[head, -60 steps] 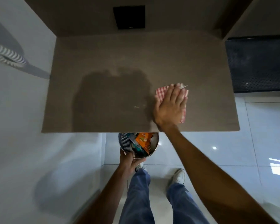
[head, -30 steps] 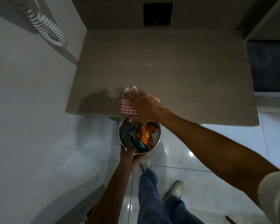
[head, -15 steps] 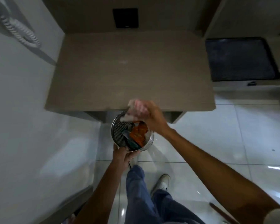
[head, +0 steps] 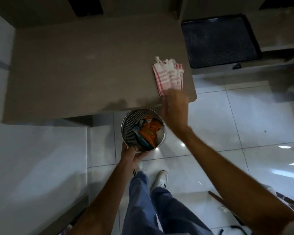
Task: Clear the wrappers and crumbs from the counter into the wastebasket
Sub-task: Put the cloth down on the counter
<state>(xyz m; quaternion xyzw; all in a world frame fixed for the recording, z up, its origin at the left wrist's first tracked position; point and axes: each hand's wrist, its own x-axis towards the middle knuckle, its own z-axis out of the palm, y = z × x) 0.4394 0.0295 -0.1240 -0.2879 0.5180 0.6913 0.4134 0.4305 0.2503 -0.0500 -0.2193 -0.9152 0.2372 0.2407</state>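
Observation:
A round metal mesh wastebasket (head: 129, 126) hangs just below the counter's (head: 78, 73) front edge, with my left hand (head: 132, 154) gripping its near rim. Orange and teal wrappers (head: 148, 131) fill it. A red-and-white checked cloth (head: 169, 74) lies flat on the counter's near right corner. My right hand (head: 175, 110) is motion-blurred at the counter edge, right of the basket, its straight fingers reaching the cloth's near end. No wrappers show on the brown countertop.
A black perforated tray (head: 219, 39) sits beyond the counter's right end. A dark panel (head: 85, 5) is set in the back wall. A white wall (head: 32, 167) closes the left side. My legs and white shoes (head: 160, 179) stand on glossy floor tiles.
My right hand swept the cloth leftward to the counter edge over the basket, then carried it right. The cloth now lies on the right corner. My left hand kept hold of the basket.

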